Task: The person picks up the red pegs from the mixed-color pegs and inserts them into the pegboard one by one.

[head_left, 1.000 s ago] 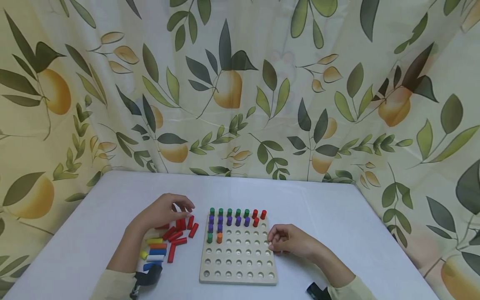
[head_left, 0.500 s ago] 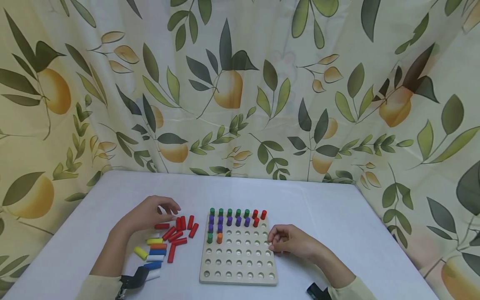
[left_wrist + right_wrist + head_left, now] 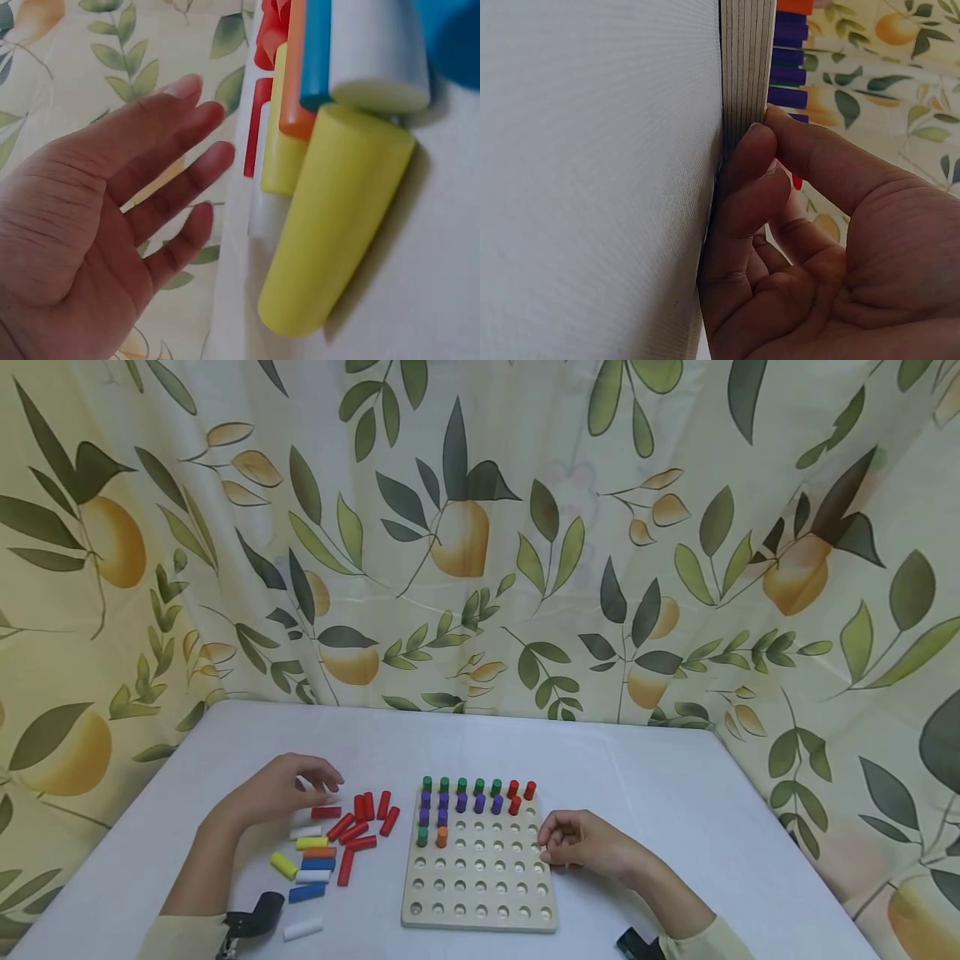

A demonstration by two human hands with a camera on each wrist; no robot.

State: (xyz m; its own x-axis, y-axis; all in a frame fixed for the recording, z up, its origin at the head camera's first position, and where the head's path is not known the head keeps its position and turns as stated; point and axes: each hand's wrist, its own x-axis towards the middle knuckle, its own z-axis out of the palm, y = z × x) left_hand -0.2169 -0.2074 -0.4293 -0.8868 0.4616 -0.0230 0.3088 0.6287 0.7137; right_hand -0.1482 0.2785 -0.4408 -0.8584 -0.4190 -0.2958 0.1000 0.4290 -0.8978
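Note:
My left hand [image 3: 279, 789] hovers at the far left of a pile of loose pegs, fingers relaxed and holding nothing. A red peg [image 3: 326, 812] lies just under its fingertips. The left wrist view shows the empty palm beside a yellow peg [image 3: 337, 217]. At the right edge of the wooden pegboard [image 3: 471, 898] my right hand [image 3: 585, 842] pinches the board, thumb on top and curled fingers against its side [image 3: 746, 75]. Green, purple and red pegs stand in the board's far rows, with a green peg [image 3: 422, 837] and an orange peg [image 3: 442, 837] nearer.
Several red pegs lie left of the board, with yellow, orange, blue and white ones in front of them. A single white peg [image 3: 303, 929] lies nearest the front. A white cloth [image 3: 645, 768] covers the table; a leaf-and-fruit curtain [image 3: 480, 610] hangs behind.
My left hand has drawn back leftward from the red pegs, uncovering white and yellow pegs beneath the forearm. The right hand stays at the board's edge.

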